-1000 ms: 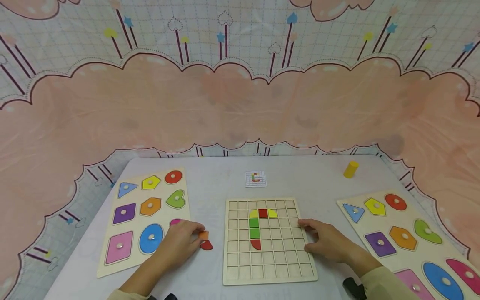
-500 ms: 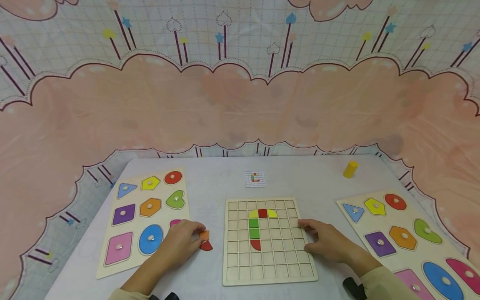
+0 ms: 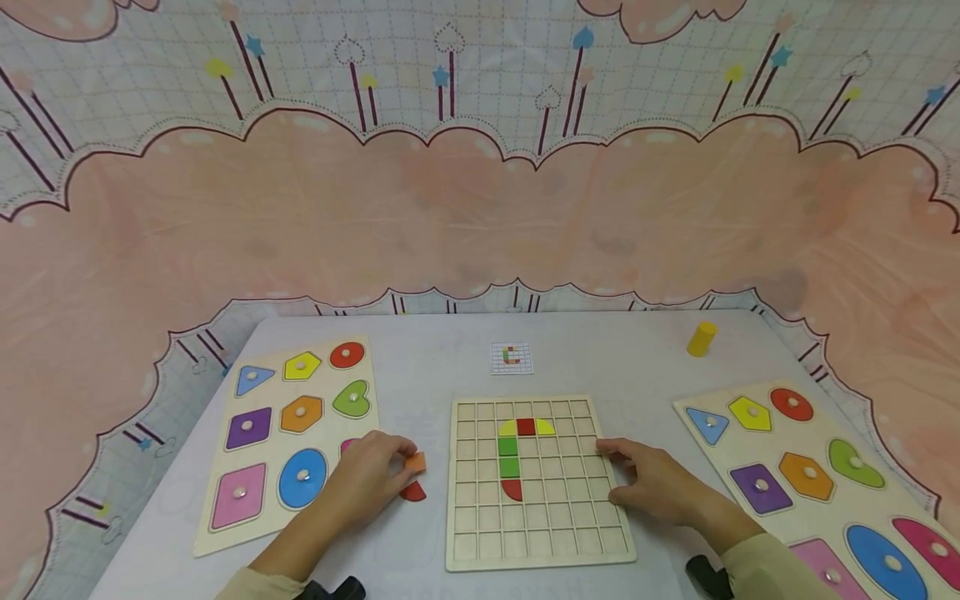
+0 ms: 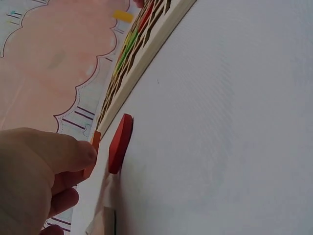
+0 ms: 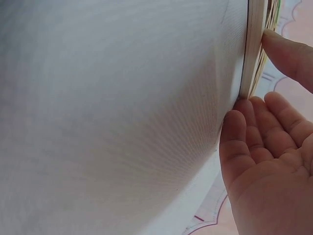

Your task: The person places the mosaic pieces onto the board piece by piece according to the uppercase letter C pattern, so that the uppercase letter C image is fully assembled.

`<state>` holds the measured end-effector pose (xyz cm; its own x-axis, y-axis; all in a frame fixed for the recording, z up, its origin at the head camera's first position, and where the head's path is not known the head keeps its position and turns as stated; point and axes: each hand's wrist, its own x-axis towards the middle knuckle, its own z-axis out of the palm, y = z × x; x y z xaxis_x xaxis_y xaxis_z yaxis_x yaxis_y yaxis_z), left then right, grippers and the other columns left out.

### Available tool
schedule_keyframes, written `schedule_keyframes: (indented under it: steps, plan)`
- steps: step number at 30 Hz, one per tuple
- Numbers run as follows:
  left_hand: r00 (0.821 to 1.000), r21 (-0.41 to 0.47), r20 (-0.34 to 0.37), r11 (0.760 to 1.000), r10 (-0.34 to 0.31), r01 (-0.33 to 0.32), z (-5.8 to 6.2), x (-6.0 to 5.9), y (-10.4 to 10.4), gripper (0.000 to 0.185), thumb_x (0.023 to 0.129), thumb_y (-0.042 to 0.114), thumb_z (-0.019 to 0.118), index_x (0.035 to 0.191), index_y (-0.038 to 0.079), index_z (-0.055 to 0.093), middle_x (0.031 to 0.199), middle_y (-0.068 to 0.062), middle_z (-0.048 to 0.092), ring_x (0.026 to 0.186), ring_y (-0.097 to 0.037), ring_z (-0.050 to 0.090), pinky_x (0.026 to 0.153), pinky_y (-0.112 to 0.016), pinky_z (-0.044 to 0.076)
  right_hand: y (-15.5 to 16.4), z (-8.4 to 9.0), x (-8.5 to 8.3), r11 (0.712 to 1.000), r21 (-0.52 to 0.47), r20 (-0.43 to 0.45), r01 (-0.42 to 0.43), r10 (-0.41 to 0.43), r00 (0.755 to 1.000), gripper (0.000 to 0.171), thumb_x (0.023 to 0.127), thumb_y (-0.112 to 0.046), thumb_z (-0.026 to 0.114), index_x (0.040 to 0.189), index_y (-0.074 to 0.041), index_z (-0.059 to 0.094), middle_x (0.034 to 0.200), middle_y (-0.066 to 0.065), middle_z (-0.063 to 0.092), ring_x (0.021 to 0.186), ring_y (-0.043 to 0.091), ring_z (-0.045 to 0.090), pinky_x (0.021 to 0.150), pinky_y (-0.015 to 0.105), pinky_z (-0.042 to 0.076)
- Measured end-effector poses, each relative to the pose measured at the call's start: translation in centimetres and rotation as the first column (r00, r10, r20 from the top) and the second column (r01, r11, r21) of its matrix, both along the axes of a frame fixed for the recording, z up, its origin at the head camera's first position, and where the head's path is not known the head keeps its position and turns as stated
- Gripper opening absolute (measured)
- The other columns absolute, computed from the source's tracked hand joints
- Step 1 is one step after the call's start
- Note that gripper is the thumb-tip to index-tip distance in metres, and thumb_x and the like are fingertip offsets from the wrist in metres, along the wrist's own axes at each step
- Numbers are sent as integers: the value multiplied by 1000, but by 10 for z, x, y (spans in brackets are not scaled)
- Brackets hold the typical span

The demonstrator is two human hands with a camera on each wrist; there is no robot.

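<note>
Between thumb and fingers my left hand point(image 3: 366, 473) pinches a small orange square tile point(image 3: 417, 462), seen nearly edge-on in the left wrist view. A red quarter-round tile point(image 3: 413, 492) lies on the table just beneath it, partly covered in the head view but plain in the left wrist view point(image 4: 121, 143). My right hand point(image 3: 660, 483) rests thumb and fingertips against the right edge of a wooden grid board point(image 3: 547, 537). Set in the board are two yellow quarter-rounds, a red square point(image 3: 527, 427), two green squares point(image 3: 508, 457) and a red quarter-round point(image 3: 512, 489).
A small pattern card point(image 3: 512, 358) lies behind the board. Knobbed shape-puzzle boards flank it, one on the left point(image 3: 258, 337) and one on the right point(image 3: 750, 454). A yellow cylinder point(image 3: 702, 339) stands at the back right of the white table point(image 3: 420, 358).
My left hand has shifted slightly right and away from me with the orange tile, which now sits apart from the red quarter-round. The right hand has stayed at the board's edge.
</note>
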<state>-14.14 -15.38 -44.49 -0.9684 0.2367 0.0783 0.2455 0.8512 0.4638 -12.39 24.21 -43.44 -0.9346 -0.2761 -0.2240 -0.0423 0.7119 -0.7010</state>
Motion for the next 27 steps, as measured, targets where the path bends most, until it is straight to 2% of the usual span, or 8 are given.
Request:
schedule_keyframes:
  steps: [7, 14, 20, 27]
  plan:
    - [999, 4, -22, 999, -45, 46, 9, -1, 14, 18, 80, 15, 83, 96, 11, 76, 92, 2, 68, 96, -22, 59, 89, -45, 48, 0, -1, 0, 1000, -6, 7, 13, -13, 1000, 66, 80, -10, 83, 139, -6, 55, 132, 8, 60, 120, 31, 55, 101, 51, 44]
    - [994, -6, -32, 994, -108, 108, 12, -2, 30, 18, 82, 16, 82, 98, 10, 76, 94, 0, 69, 100, -24, 61, 94, -47, 46, 0, 0, -1, 1000, 2, 4, 3, -3, 1000, 67, 79, -13, 84, 139, -6, 55, 132, 9, 60, 118, 31, 56, 100, 52, 45]
    - [981, 2, -50, 982, -190, 190, 14, -3, 47, 17, 84, 16, 80, 97, 8, 76, 91, -1, 69, 94, -24, 61, 92, -50, 46, 0, 1, -1, 1000, 1, 6, 2, -2, 1000, 67, 79, -13, 84, 139, -6, 55, 132, 9, 60, 118, 32, 56, 100, 53, 44]
    - [960, -22, -84, 963, -269, 268, 14, -4, 68, 15, 85, 18, 78, 96, 8, 77, 88, 0, 71, 89, -20, 62, 86, -44, 48, -1, 1, -1, 1000, -5, 12, 8, -8, 1000, 67, 79, -12, 83, 139, -6, 55, 133, 9, 60, 121, 31, 55, 101, 52, 44]
